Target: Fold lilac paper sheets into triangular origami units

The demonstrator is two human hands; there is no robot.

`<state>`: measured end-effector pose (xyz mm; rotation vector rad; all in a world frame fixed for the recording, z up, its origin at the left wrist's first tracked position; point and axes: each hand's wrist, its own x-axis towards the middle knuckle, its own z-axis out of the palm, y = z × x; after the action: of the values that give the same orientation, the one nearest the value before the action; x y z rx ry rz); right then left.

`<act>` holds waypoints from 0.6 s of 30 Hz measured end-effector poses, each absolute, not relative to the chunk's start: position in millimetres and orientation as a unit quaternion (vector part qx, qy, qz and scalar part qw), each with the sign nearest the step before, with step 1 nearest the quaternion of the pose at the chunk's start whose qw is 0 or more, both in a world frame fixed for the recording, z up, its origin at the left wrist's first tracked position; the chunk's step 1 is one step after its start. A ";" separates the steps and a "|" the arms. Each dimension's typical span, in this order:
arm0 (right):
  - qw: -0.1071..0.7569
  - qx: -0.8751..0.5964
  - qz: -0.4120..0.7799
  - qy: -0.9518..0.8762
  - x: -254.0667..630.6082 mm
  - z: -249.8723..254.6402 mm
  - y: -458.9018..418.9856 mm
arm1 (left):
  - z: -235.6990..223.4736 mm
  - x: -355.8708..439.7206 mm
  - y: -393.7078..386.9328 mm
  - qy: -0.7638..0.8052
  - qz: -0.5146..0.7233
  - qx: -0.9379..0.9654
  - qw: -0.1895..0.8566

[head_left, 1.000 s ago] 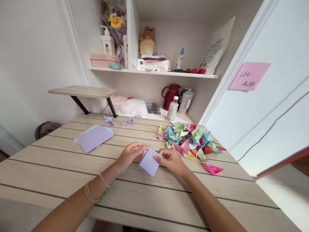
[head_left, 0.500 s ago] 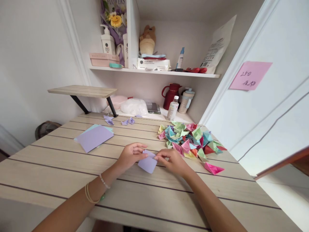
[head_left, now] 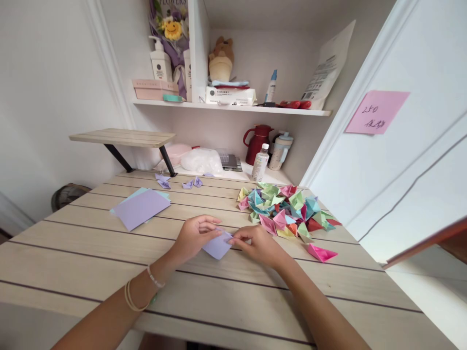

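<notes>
Hands, two, both bare, work over a single wood-grain tabletop (head_left: 219,301) crossed by dark parallel lines. One folded, four-cornered piece of lilac paper (head_left: 218,248) lies between them, tilted, above the near-middle of the surface. Left hand (head_left: 193,238): fingers closed on the upper left edge, the thumb across the near face, the other fingers curled beyond it and partly hidden. Right hand (head_left: 260,243): thumb and forefinger pinched together on the right corner. One pale beaded bracelet (head_left: 155,277) encircles the left wrist.

Left of the hands, and apart from them: one flat rectangular lilac sheet (head_left: 142,206) overlying pale blue-green paper (head_left: 165,195), whose sheets cannot be counted. Rear left: four small folded lilac paper pieces (head_left: 188,184), in two groups of two. Right: one heap of many-coloured folded paper boats (head_left: 270,194), green, blue, pink, yellow and red, too overlapped to count; one magenta folded paper boat (head_left: 321,253) lies just beside it, on the near side. Rear: one clear plastic bottle with a white cap (head_left: 260,165), one dark red handled jug (head_left: 258,146) and one pale tumbler with a blue lid (head_left: 280,153), all upright. Far right: one pink handwritten paper note (head_left: 377,113) on a white surface.
</notes>
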<state>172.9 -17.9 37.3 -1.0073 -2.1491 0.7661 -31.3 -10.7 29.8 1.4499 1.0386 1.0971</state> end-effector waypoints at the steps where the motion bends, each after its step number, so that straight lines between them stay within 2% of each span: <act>1: 0.332 -0.385 0.305 -0.805 171.5 35.5 -17.6 | 29.9 -31.8 -10.7 0.428 0.456 0.598 0.501; 7: 0.505 -0.405 0.415 -0.640 158.3 21.7 -16.0 | 27.8 -30.8 -8.0 0.418 0.494 0.563 0.514; 11: 0.505 -0.396 0.466 -0.609 155.1 20.9 -16.6 | 26.6 -29.1 -7.3 0.416 0.504 0.555 0.515; 18: 0.516 -0.398 0.472 -0.593 157.9 23.9 -16.1 | 21.9 -28.9 -5.9 0.431 0.509 0.568 0.482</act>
<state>157.9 -16.1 23.9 -0.9549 -1.4248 1.1340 -28.9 -5.9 21.9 1.3837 1.0503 1.2404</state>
